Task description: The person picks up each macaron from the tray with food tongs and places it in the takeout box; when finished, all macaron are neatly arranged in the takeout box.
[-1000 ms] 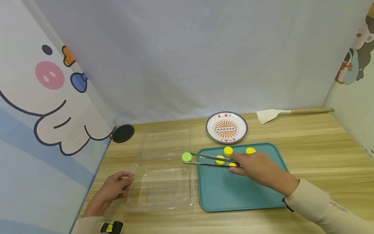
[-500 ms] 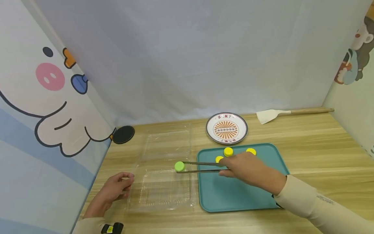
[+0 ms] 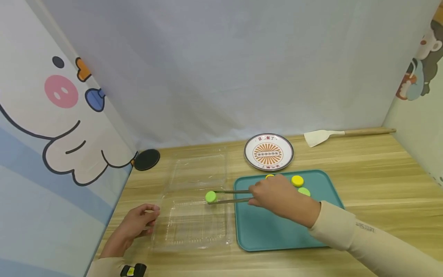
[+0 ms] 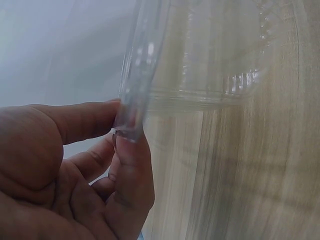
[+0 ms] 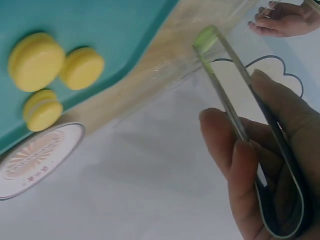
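Note:
My right hand (image 3: 280, 198) grips metal tongs (image 3: 231, 191) whose tips pinch a light green macaron (image 3: 210, 197). The macaron appears over the near half of the clear plastic box (image 3: 192, 245), which lies with its lid folded back. At the box's left edge, my left hand (image 3: 136, 224) pinches the rim (image 4: 135, 95) between thumb and fingers. Under my right forearm is the teal tray (image 3: 273, 234). Yellow macarons (image 5: 37, 62) lie on it, along with another green macaron (image 3: 304, 191); my right hand partly hides the group in the head view.
Behind the tray stands a patterned white plate (image 3: 268, 151). A white spatula (image 3: 318, 137) with a wooden handle lies at the back right. At the back left is a black disc (image 3: 147, 159). A grey-white curtain (image 3: 221, 77) closes off the rear.
My right hand has moved left with the tongs, bringing the green macaron from the box's right edge in over its near half. My left hand stays on the rim.

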### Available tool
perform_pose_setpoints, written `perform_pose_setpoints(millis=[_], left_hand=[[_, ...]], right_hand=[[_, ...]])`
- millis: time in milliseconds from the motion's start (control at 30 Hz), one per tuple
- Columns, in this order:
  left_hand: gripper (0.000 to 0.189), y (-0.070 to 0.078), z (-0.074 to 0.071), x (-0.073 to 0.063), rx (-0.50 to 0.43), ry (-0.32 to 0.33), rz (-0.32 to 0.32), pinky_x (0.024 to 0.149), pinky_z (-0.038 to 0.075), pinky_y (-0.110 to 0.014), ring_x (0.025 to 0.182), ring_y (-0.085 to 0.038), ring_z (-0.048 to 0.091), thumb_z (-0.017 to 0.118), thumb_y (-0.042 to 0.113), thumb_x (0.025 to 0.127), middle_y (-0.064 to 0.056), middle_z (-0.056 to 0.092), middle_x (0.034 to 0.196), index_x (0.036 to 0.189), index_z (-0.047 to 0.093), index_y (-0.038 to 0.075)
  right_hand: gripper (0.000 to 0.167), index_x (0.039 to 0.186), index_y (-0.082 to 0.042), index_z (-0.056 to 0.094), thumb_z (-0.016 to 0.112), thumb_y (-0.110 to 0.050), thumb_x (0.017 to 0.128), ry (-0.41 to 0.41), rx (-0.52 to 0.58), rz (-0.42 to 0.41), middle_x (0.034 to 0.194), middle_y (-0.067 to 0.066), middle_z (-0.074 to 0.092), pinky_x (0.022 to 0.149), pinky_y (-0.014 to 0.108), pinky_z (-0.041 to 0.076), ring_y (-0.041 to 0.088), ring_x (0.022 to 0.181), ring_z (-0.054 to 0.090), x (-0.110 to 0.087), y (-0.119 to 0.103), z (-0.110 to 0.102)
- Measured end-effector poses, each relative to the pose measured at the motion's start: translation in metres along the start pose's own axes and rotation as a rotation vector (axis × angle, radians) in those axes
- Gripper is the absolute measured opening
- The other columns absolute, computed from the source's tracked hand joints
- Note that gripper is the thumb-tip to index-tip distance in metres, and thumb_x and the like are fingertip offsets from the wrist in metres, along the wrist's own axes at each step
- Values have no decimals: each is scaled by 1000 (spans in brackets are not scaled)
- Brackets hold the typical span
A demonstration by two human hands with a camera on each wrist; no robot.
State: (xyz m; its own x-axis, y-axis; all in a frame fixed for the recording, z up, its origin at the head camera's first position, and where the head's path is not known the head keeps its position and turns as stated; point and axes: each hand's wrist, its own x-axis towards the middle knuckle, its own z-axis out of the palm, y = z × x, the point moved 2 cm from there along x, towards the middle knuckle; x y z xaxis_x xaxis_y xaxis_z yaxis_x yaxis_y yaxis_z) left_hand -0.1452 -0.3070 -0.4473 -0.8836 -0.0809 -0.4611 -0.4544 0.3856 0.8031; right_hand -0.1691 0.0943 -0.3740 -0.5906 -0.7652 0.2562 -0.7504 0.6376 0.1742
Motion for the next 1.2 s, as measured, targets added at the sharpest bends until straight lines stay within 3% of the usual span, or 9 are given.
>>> perform_pose_setpoints(millis=[167,667,967,1200], left_hand=[[32,-2,2,0,-7,-1,-12,64,53,-34,72,-17,57,60,21,104,-7,57,84,126,58,-1],[33,0,4,1,-2,-3,0,66,54,-35,73,-18,57,59,20,104,-8,59,85,128,57,-2],[34,0,2,2,-7,7,-9,65,54,-36,72,-18,58,60,20,104,-9,59,86,129,57,-2],[33,0,1,1,-6,-7,5,62,52,-35,68,-18,55,58,19,105,-8,58,82,129,55,-4]], right_hand=[[35,68,-17,62,80,-42,85,-76,-12,-9,53,-8,45,39,25,37,6,44,42,11,-11,-4],[38,58,-21,60,84,-38,81,-183,-68,48,53,-10,47,43,27,42,8,47,50,28,-31,-15],[45,52,-20,51,84,-30,81,-125,-78,27,48,-8,41,40,24,37,7,43,42,31,-33,-17],[37,59,-20,60,84,-38,82,-171,-50,55,51,-10,45,42,26,41,8,46,48,29,-31,-18]])
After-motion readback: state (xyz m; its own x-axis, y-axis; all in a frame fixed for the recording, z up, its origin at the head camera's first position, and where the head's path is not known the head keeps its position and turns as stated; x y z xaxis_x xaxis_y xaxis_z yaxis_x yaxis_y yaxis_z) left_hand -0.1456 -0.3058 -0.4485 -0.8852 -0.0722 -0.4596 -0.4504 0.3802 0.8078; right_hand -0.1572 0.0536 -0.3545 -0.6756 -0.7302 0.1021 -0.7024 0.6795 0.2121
